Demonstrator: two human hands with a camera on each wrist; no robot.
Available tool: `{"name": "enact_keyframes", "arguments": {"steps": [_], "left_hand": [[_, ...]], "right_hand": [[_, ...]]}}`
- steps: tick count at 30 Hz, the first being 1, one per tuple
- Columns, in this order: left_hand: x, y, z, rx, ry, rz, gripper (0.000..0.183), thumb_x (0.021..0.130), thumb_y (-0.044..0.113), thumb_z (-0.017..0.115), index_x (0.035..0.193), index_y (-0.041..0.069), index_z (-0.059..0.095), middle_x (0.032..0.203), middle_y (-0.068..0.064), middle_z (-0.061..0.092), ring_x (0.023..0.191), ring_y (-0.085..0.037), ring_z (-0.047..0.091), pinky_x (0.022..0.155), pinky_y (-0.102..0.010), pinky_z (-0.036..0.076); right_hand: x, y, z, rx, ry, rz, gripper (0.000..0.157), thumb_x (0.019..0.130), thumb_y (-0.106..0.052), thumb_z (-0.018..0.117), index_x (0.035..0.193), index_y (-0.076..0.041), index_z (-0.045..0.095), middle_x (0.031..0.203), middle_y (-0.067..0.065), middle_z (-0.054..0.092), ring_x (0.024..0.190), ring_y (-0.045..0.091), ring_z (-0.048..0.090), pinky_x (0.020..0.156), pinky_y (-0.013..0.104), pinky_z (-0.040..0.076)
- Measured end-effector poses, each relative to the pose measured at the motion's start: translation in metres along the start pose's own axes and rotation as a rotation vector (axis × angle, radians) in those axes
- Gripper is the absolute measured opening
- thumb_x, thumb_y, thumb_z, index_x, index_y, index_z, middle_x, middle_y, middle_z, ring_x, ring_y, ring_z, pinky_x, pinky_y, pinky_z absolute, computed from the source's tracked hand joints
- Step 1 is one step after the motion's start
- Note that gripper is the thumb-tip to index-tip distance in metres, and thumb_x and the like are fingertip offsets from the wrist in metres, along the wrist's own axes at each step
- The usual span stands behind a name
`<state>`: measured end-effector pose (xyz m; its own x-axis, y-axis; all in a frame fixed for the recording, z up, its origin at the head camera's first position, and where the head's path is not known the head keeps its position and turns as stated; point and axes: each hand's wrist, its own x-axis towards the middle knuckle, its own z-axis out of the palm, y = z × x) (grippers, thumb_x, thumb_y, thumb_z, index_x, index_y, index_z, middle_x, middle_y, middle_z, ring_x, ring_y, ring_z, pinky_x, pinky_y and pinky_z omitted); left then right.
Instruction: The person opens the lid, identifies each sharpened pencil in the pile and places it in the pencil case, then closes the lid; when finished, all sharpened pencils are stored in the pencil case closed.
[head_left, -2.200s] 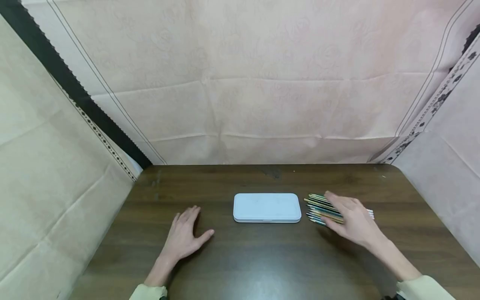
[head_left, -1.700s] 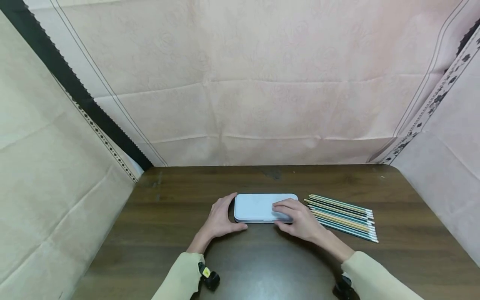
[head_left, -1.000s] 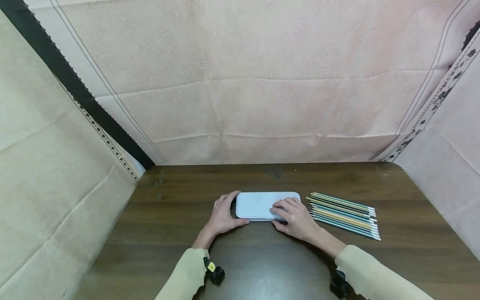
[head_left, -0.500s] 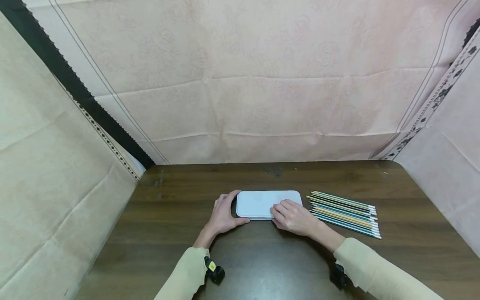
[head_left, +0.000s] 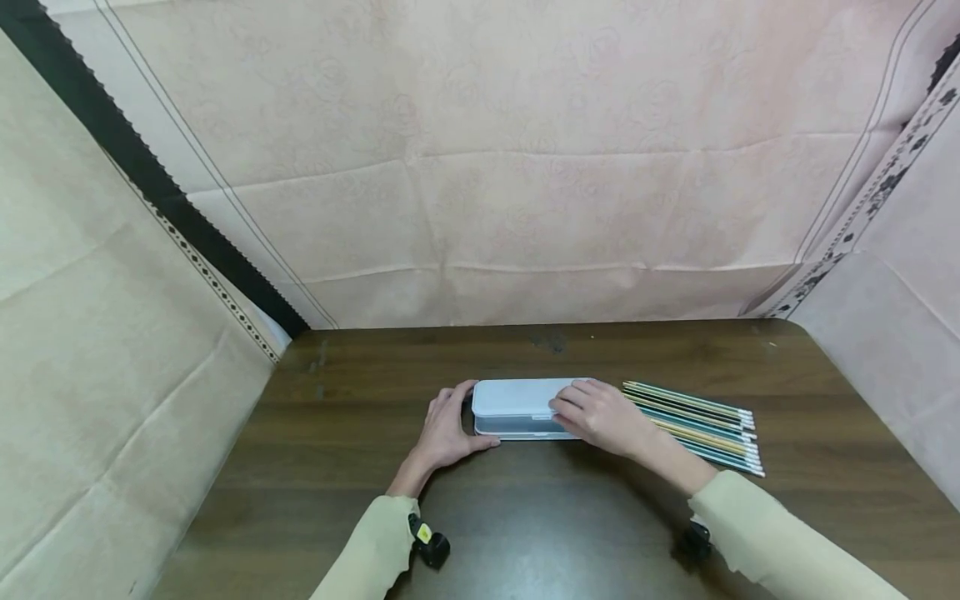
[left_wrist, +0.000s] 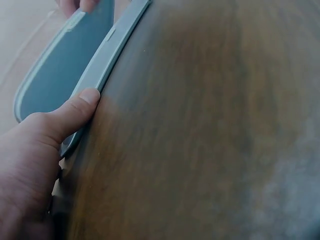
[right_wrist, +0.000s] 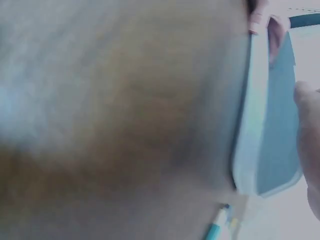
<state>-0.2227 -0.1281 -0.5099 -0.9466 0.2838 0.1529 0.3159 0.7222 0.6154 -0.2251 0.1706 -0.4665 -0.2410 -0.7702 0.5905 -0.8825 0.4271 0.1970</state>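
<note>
A pale blue-white pencil case point(head_left: 517, 435) lies on the table, its lid point(head_left: 517, 395) tilted up along the near edge. My left hand point(head_left: 442, 435) grips the case's left end, thumb at the front edge and fingers by the far corner. With my right hand point(head_left: 603, 418) I pinch the front edge of the raised lid, right of its middle. In the left wrist view the lid's blue-grey underside point(left_wrist: 70, 60) shows above the base rim. The right wrist view shows my right thumb point(right_wrist: 307, 130) beside the lid. The inside of the base is hidden.
Several pencils point(head_left: 712, 442) with teal, yellow and dark bodies lie side by side right of the case, partly behind my right hand. The brown wooden table point(head_left: 510, 525) meets a pale cloth backdrop point(head_left: 525, 208), with cloth on both sides too.
My right hand left the pencils and came to the case; my left hand moved right and took its left end. In the last half second the lid's front edge rose with my right hand.
</note>
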Motion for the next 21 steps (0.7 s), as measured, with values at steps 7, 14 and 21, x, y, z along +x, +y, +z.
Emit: {"name": "enact_keyframes", "arguments": {"steps": [7,14,21], "left_hand": [[0.000,0.000,-0.001,-0.014,0.015,0.032,0.098,0.070,0.044,0.091,0.147,0.008,0.042,0.138,-0.009,0.057,0.124,-0.030,0.043,0.105,-0.052,0.029],[0.000,-0.001,0.000,-0.026,0.027,0.037,0.095,0.070,0.043,0.091,0.144,0.007,0.044,0.139,-0.010,0.057,0.126,-0.032,0.043,0.106,-0.053,0.028],[-0.001,-0.002,0.002,-0.019,0.040,0.065,0.090,0.070,0.043,0.091,0.142,0.011,0.047,0.138,-0.011,0.057,0.120,-0.032,0.045,0.101,-0.054,0.032]], "right_hand": [[0.001,0.016,-0.025,0.078,-0.008,0.134,0.029,0.073,-0.005,0.087,0.099,-0.005,0.075,0.093,0.006,0.069,0.083,0.020,0.063,0.069,0.033,0.055],[0.002,0.036,-0.040,0.184,-0.009,0.350,0.021,0.078,0.002,0.082,0.098,-0.003,0.075,0.094,0.008,0.068,0.080,0.019,0.064,0.066,0.034,0.055],[-0.002,0.053,-0.040,0.344,0.059,0.521,0.020,0.084,0.011,0.074,0.101,0.002,0.074,0.096,0.012,0.069,0.074,0.018,0.062,0.065,0.031,0.055]]}}
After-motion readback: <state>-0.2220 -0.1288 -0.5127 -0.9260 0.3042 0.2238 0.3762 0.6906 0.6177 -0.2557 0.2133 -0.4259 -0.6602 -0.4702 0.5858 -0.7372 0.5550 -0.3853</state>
